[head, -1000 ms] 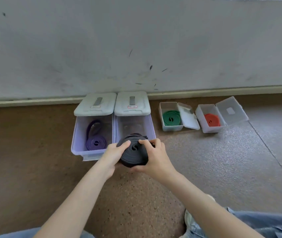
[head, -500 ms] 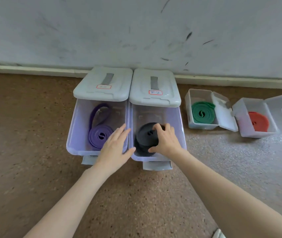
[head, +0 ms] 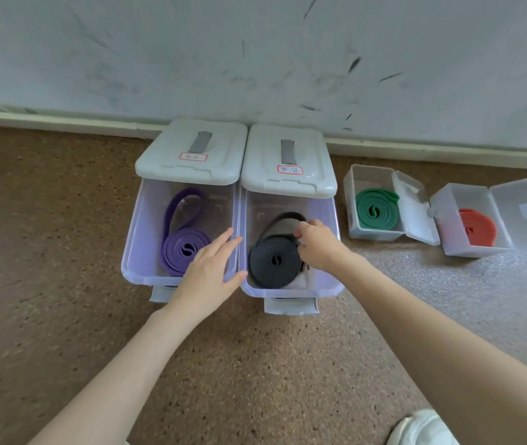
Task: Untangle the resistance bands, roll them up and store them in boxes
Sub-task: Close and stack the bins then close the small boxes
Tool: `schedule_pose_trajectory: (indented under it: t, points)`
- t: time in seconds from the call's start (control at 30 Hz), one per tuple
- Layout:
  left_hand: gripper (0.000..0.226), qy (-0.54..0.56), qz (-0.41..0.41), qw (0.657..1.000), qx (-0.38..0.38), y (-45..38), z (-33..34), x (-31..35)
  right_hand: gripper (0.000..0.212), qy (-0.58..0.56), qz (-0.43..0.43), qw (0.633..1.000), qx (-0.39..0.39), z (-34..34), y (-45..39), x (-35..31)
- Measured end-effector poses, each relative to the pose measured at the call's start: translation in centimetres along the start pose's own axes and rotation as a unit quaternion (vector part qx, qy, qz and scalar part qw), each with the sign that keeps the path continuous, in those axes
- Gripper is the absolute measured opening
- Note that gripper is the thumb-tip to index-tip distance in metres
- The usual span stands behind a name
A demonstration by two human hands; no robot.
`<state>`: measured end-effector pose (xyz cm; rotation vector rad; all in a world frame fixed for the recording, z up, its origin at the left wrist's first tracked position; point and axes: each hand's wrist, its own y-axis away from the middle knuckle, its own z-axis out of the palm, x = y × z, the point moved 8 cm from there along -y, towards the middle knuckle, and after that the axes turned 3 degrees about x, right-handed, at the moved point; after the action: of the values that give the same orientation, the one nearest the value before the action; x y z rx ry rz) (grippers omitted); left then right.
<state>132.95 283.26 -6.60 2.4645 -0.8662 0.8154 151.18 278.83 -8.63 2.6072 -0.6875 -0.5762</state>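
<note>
Beneath both hands stood two clear boxes (head: pixel 289 284) on the floor. Under the right hand (head: pixel 318 245), which pinched its loose end, lay the rolled black band (head: pixel 273 261). The left hand (head: pixel 209 268), fingers straight, rested over the box edges.

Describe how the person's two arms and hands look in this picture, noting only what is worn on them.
Both forearms are bare from the frame edge to the wrists: no sleeves show. The left hand and right hand wear no gloves, and no ring, watch or bracelet can be seen. No markings show on either arm.
</note>
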Motion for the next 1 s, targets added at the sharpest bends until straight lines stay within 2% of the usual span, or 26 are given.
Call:
schedule_pose_trajectory:
  t: [0.1, 0.23, 0.33, 0.43, 0.5, 0.57, 0.63, 0.7, 0.77, 0.8, 0.9, 0.93, 0.97, 1.0]
  points:
    - [0.051, 0.002, 0.009, 0.998, 0.060, -0.3, -2.4, 0.0, 0.029, -0.087, -0.008, 0.993, 0.078, -2.8, 1.2, -1.0]
    - [0.041, 0.012, -0.010, 0.982, 0.190, -0.9, -8.0, -1.3, 0.018, -0.304, -0.026, 0.937, 0.170, -5.8, 2.7, -4.9]
    - [0.040, 0.011, -0.034, 0.968, 0.247, -1.5, -11.6, -3.2, 0.021, -0.413, -0.001, 0.898, 0.149, -5.5, 1.6, -8.1]
    - [0.045, 0.010, -0.070, 0.962, 0.264, -3.2, -13.6, -5.4, 0.042, -0.464, 0.037, 0.881, 0.081, -3.4, 0.1, -10.9]
    - [0.048, 0.080, -0.124, 0.958, 0.247, -5.1, -13.9, -7.2, 0.052, -0.508, 0.047, 0.857, 0.071, -2.5, -0.7, -12.1]
    - [0.046, 0.205, -0.182, 0.934, 0.230, -7.1, -13.5, -8.9, 0.054, -0.584, 0.065, 0.806, 0.078, -2.2, -1.3, -12.7]
    - [0.040, 0.311, -0.219, 0.893, 0.242, -8.2, -13.3, -9.7, 0.051, -0.631, 0.076, 0.767, 0.088, -2.1, -1.5, -13.0]
    - [0.027, 0.330, -0.219, 0.868, 0.299, -8.1, -14.5, -9.8, 0.049, -0.634, 0.056, 0.763, 0.108, -2.6, -1.0, -13.4]
    - [0.012, 0.306, -0.190, 0.859, 0.364, -6.5, -16.4, -9.7, 0.043, -0.641, 0.024, 0.757, 0.126, -3.3, 0.1, -13.7]
    - [0.007, 0.293, -0.174, 0.859, 0.383, -5.2, -17.1, -9.6, 0.037, -0.658, 0.013, 0.742, 0.128, -3.5, 0.8, -13.6]
    - [0.020, 0.258, -0.132, 0.869, 0.402, 0.2, -16.8, -9.6, 0.012, -0.739, 0.021, 0.663, 0.119, -2.9, 3.5, -13.0]
    - [0.024, 0.247, -0.134, 0.876, 0.393, 1.9, -15.8, -10.0, 0.018, -0.730, 0.046, 0.669, 0.127, -2.2, 4.3, -12.4]
    - [0.026, 0.234, -0.145, 0.885, 0.376, 3.3, -14.6, -10.4, 0.028, -0.690, 0.072, 0.707, 0.137, -1.5, 5.0, -11.8]
    - [0.025, 0.222, -0.161, 0.894, 0.354, 4.2, -13.4, -11.0, 0.037, -0.621, 0.089, 0.765, 0.146, -0.9, 5.6, -11.3]
